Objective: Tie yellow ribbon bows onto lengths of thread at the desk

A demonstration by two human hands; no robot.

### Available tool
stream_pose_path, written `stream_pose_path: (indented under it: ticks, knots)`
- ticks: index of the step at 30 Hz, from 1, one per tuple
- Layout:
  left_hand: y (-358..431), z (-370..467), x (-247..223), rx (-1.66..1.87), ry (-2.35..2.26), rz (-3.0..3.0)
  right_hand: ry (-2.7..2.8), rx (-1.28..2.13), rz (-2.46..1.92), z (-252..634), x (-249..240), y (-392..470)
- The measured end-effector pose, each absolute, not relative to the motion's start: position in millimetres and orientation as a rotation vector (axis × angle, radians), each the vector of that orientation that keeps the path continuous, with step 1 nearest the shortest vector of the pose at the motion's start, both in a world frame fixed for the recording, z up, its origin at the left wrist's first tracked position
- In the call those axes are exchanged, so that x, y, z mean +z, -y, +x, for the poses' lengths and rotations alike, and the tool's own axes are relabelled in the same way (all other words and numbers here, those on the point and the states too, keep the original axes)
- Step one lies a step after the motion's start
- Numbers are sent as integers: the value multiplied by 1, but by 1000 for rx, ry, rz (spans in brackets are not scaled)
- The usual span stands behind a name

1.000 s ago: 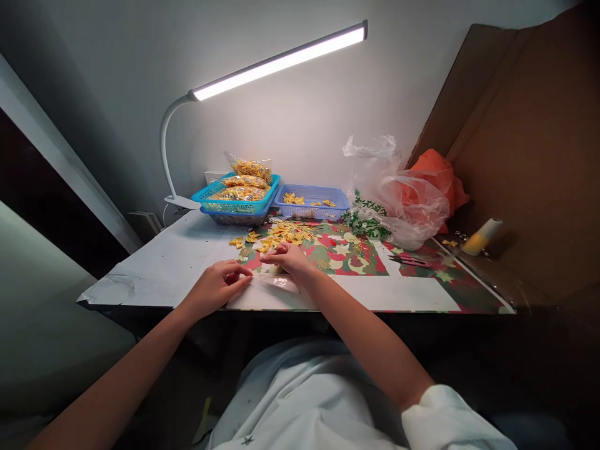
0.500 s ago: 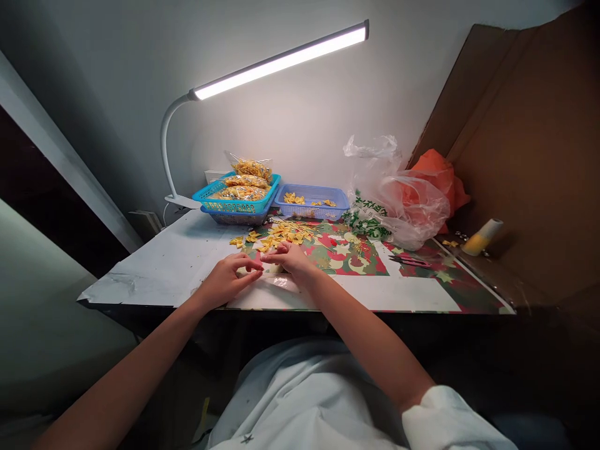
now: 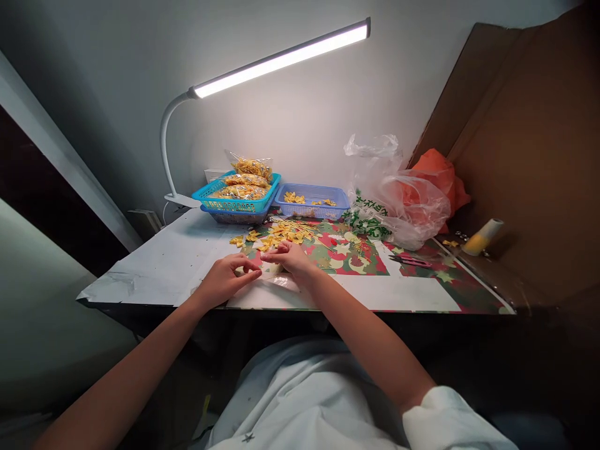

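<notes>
- From my end I read this as partway through: bulging clear packets (image 3: 244,192) of yellow pieces sit in the turquoise basket (image 3: 234,206) left of centre, which I take as dealt with.
- Loose yellow bow-shaped pieces (image 3: 287,234) lie heaped at the centre of the frame, just beyond the hands, so I judge that plenty is left; a few more sit in the periwinkle basket (image 3: 313,210) behind.
- My left hand (image 3: 227,276) is at the desk's near edge, thumb and index tips brought close together with a narrow gap behind them; I cannot tell whether anything thin is pinched there.
- My right hand (image 3: 289,259) faces it, fingers curled and pointing left, over a glossy scrap of clear plastic (image 3: 284,282); its grip is hidden from me.
- The desk (image 3: 154,265) is whitish, partly covered by a red-and-green patterned sheet (image 3: 359,265); pink-handled snips (image 3: 412,261) lie right of centre.
- A lit bar lamp (image 3: 281,59) crosses the top before a pale wall (image 3: 304,131); on the right stand a crumpled carrier bag (image 3: 375,187), an orange bag (image 3: 435,172), a thread cone (image 3: 482,237) and brown cardboard (image 3: 520,137).
</notes>
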State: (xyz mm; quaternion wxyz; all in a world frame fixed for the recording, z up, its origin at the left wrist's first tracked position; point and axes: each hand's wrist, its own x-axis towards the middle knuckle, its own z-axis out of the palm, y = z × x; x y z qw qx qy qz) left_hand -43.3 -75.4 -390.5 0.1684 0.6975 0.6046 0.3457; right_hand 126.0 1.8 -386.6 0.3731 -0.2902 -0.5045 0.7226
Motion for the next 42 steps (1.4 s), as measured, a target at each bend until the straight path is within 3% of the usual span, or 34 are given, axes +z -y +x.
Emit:
stream_pose_path:
  ticks: [25, 42]
  knots:
    - [68, -42, -387, 943, -1647, 2021, 1289, 1845, -682, 125, -393, -5]
    - [67, -45, -389, 1006, -1689, 1860, 1734, 1588, -849, 122, -408, -6]
